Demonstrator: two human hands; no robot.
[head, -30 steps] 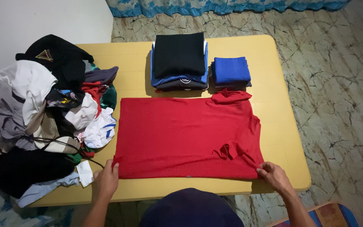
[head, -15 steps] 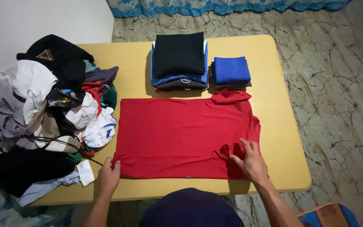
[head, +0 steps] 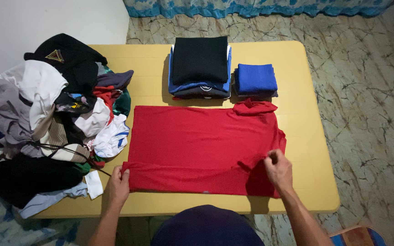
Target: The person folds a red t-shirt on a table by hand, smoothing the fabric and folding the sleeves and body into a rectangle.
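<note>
A red shirt (head: 197, 136) lies spread flat on the yellow table (head: 297, 91). My left hand (head: 117, 187) pinches its near left corner, and the near edge there is lifted into a low fold. My right hand (head: 277, 169) is closed on a pinch of the red cloth near the right side, raising it slightly off the table. One sleeve (head: 254, 106) bunches at the shirt's far right corner.
A heap of unfolded clothes (head: 51, 118) covers the table's left end. A folded stack topped by a black garment (head: 199, 64) and a smaller folded blue stack (head: 255, 79) sit at the far side. Marbled floor (head: 365, 91) lies to the right.
My right hand moved from the shirt's near right corner inward onto the wrinkled cloth and pinched it up. The near edge has begun to fold over; the left hand stayed put.
</note>
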